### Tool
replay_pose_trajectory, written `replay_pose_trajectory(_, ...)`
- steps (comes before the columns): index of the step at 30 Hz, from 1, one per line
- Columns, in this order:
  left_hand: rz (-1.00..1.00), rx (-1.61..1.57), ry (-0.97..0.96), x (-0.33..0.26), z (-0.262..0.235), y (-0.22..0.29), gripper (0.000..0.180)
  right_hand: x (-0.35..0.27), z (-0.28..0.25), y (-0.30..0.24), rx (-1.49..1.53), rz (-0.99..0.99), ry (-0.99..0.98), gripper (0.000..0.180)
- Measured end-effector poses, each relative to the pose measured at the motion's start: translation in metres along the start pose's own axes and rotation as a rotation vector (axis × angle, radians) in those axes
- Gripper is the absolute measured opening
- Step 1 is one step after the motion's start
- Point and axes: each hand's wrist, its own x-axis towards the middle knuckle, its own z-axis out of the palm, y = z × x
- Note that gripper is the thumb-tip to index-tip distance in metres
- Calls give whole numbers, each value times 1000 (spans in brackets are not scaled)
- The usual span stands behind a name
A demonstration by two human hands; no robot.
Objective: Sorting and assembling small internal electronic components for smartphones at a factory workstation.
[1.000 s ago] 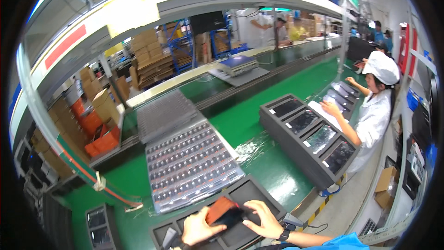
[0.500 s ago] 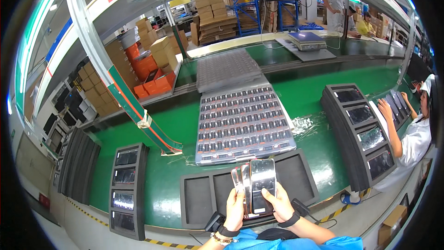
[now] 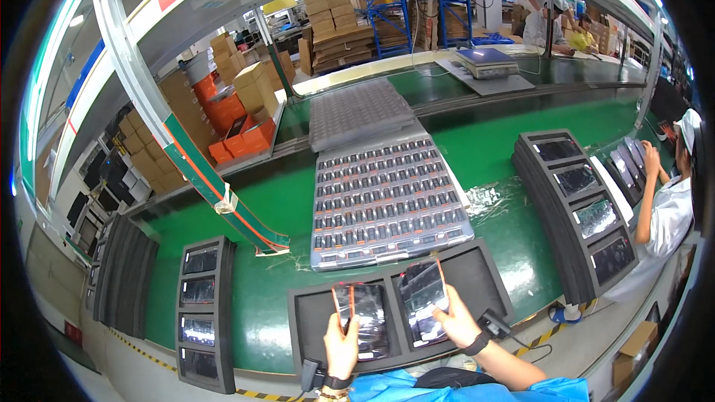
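Since the earlier frame the two hands have parted: the fanned bunch they held together is now split between them. The left hand (image 3: 342, 348) is over the left part of the shallow black foam tray (image 3: 477, 275), the right hand (image 3: 460, 324) over its middle.

Progress looks partial. Bare compartment floor shows in the black foam tray, and the panels above it do not seem settled. To its left stands a dark grey foam stack (image 3: 226, 305) with four glossy panels on top; to its right, a taller dark grey foam stack (image 3: 555, 246) is likewise filled.

The left thumb and fingers pinch a slim orange-edged dark panel (image 3: 344, 301) near its lower end. Just beside it is a flat glossy black panel (image 3: 372, 320); whether that one is gripped or already in the tray, I cannot tell. The right thumb presses the face of a tilted orange-edged black glass panel (image 3: 422, 290), its fingers hidden behind its right edge.
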Motion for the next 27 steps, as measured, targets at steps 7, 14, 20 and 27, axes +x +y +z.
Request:
replay_pose_trajectory(7, 16, -96, 91, 2, 2, -11, 18, -11, 9, -20, -103, -160, 102, 53)
replay_pose_trajectory(14, -104, -97, 81, 5, -80, 57, 38, -9, -97, -54, -66, -191, 229, 70)
replay_pose_trajectory(20, -296, 124, 48, -1, -60, 63, 38, -4, -103, -12, -345, -95, 20, 77)
replay_pose_trajectory(27, 453, 1058, 300, 9, -95, 4, 45, -13, -100, -50, -979, -428, 353, 55)
